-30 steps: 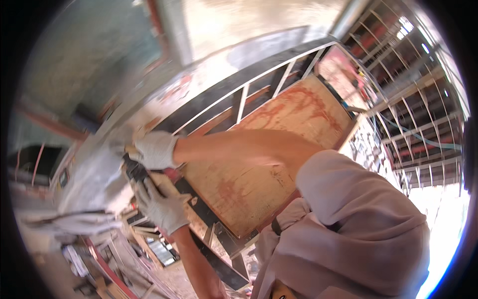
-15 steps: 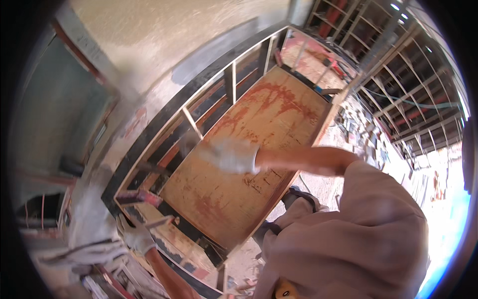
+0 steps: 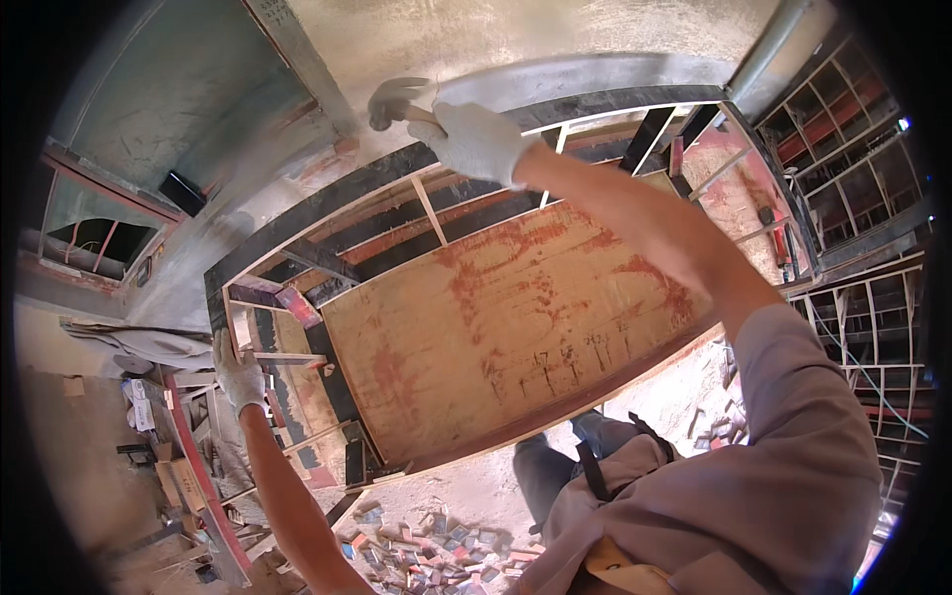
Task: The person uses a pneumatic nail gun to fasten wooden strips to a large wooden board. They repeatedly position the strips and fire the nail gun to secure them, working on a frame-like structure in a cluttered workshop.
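Observation:
My right hand (image 3: 481, 145), in a pale work glove, is closed round the handle of a claw hammer (image 3: 397, 104). The hammer is raised above the far left part of a large wooden frame (image 3: 297, 241), its head slightly blurred and touching nothing. My left hand (image 3: 240, 377), also gloved, grips the left end of that frame, with the fingers over its edge and partly hidden. Inside the frame lies a broad plywood panel (image 3: 496, 337) with reddish-brown stains. Close to my left hand, a short reddish wood block (image 3: 299, 305) and a crosspiece (image 3: 288, 358) join the frame.
Several wood offcuts (image 3: 446, 545) litter the floor below the panel. Scrap boards and a long red-edged plank (image 3: 208, 476) stand at the left. A plastered wall (image 3: 595, 30) rises behind the frame. Wooden lattice frames (image 3: 863, 337) are at the right, and a red-and-black tool (image 3: 776, 238) lies at the frame's right end.
My right hand has gone from over the panel up to the far side, lifting the hammer. The view has turned, and my left hand stays at the frame's left end.

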Available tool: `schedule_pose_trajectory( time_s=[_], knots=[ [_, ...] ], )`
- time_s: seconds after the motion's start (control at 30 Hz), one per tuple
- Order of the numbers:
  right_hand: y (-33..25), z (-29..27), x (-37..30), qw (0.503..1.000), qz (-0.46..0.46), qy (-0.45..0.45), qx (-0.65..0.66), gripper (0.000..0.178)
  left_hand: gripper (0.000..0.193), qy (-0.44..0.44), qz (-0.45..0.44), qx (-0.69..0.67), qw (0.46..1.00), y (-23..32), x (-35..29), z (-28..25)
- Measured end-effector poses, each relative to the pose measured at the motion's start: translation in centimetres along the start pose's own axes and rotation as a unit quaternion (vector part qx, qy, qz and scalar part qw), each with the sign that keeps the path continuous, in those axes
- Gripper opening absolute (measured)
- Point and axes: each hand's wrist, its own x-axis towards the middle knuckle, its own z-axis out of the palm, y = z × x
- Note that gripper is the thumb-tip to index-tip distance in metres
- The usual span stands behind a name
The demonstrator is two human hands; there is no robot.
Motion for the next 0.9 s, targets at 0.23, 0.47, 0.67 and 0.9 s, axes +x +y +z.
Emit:
schedule_pose_trajectory(
  time_s=[0.23, 0.47, 0.67, 0.9],
  knots=[
    [0.4, 0.1, -1.0, 0.995, -0.019, -0.097, 0.005, 0.054, 0.058, 0.001, 0.0, -0.01, 1.0, 0.0, -0.3, 0.3],
    [0.2, 3.8, 1.4, 0.979, -0.089, -0.146, -0.112, 0.038, 0.07, 0.015, -0.04, -0.059, 0.997, -4.9, -1.5, 1.0],
    [1.8, 0.1, -4.4, 0.989, -0.001, -0.144, -0.01, 0.04, 0.076, -0.022, -0.011, 0.015, 1.0, 1.1, 0.1, 0.4],
    [9.6, -9.8, -31.7, 0.927, 0.219, -0.251, 0.171, 0.047, 0.07, 0.01, -0.048, 0.108, 0.993, 2.0, -1.4, 2.3]
  ],
)
